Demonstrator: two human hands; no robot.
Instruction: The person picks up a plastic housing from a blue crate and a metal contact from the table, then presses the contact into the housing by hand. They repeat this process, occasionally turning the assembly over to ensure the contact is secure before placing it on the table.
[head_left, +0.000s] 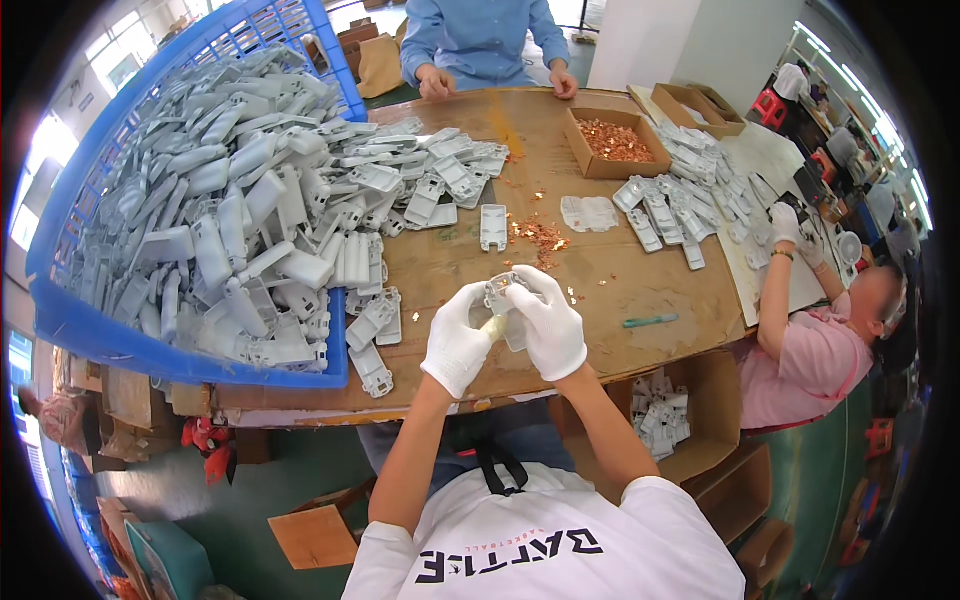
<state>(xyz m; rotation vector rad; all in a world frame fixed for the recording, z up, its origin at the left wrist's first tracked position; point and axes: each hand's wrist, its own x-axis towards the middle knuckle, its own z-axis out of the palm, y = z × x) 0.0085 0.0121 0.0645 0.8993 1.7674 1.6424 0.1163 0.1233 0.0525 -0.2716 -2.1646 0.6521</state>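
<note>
Gripping a pale plastic housing [495, 294] between them, a worker's white-gloved left hand [457, 342] and right hand [552, 328] close on the part above the near side of a brown work table [665, 285]. Just beyond the hands lie loose copper-coloured metal pieces [541, 238], a lone flat casing [493, 228] beside them. At left, a blue plastic crate [190, 350] brims with grey-white casings [212, 250]; a teal pen-shaped tool [650, 321] lies at right. Across the table sits a person in a blue shirt [478, 45].
</note>
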